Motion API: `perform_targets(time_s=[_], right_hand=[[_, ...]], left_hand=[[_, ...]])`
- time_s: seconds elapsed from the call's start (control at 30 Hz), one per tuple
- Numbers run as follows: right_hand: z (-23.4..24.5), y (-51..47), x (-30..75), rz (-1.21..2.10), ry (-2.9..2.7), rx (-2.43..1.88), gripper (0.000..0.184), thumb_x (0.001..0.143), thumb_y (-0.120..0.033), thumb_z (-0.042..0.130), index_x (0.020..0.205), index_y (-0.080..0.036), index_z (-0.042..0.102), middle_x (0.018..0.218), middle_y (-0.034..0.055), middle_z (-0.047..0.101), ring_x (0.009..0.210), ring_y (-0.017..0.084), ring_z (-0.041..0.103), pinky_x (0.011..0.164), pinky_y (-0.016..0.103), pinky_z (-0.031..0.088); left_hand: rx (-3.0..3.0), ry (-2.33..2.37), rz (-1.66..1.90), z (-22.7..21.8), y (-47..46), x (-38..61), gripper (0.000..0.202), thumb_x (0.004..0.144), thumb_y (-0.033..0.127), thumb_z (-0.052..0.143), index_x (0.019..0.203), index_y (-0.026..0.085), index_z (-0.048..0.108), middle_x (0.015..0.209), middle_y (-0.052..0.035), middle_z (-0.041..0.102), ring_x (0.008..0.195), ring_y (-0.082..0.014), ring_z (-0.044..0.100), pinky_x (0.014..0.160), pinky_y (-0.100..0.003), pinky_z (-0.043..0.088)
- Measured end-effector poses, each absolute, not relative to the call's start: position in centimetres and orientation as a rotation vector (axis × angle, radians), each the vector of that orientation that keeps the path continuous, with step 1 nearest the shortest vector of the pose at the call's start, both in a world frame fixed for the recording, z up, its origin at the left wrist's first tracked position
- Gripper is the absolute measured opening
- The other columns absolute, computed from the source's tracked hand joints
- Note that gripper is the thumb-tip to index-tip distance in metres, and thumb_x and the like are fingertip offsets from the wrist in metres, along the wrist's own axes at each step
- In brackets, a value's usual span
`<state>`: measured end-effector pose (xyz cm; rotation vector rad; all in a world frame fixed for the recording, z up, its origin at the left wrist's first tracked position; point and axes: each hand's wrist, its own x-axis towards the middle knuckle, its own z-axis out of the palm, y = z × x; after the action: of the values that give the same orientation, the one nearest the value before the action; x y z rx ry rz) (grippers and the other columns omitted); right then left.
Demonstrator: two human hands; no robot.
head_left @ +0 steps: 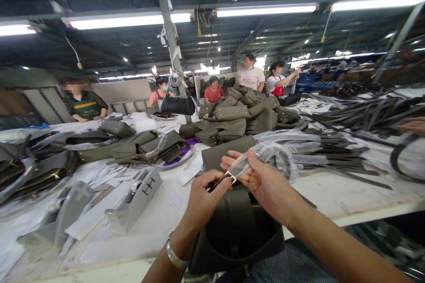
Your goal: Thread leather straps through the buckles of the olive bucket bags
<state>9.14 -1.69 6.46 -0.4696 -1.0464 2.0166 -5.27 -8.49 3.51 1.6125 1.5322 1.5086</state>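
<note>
My left hand (207, 196) pinches a gold-coloured buckle (231, 178) on a short dark tab. Closed on a strap (241, 164) wrapped in clear plastic, my right hand (265, 181) keeps its end right at the buckle; whether the end passes through, I cannot tell. The wrapped strap loops back behind my right hand. Below both hands, an olive-grey handbag (209, 252) rests at the table's edge against my lap, its mouth open toward me. Another olive-grey bag piece (215, 154) lies just behind my hands.
A heap of olive-grey bags (232, 119) covers the middle of the table (159, 230). Loose straps (345, 159) lie at right, open bags (43, 168) at left. Two grey tape dispensers (133, 203) stand front left. Several people work beyond; another person's hand (413, 126) shows at the right edge.
</note>
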Motion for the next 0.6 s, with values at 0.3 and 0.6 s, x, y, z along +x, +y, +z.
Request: perform_targets(time_s=[0.3,0.6], right_hand=[[4.7,-2.2,8.8,1.962,-1.232,-0.441,0.049,0.094,-0.056,0.05,0.122,-0.017,0.064,0.121,0.0119,0.068,0.119,0.023,0.059,0.11,0.041,0.036],[2.0,-3.4,8.0,1.822,-1.683,-0.463,0.044,0.082,-0.027,0.068,0.125,-0.02,0.062,0.114,0.0056,0.069,0.099,0.02,0.062,0.084,0.03,0.049]], left_hand=[[1.617,1.55,1.597,3.0,-8.0,-4.5,0.022,0.09,0.035,0.06,0.086,0.016,0.069,0.082,-0.0033,0.068,0.078,-0.0164,0.06,0.074,-0.025,0.045],[1.7,1.671,1.753,2.4,-6.7,-5.6,0.013,0.086,0.026,0.064,0.09,0.02,0.075,0.097,-0.0057,0.063,0.096,-0.0193,0.059,0.085,-0.03,0.048]])
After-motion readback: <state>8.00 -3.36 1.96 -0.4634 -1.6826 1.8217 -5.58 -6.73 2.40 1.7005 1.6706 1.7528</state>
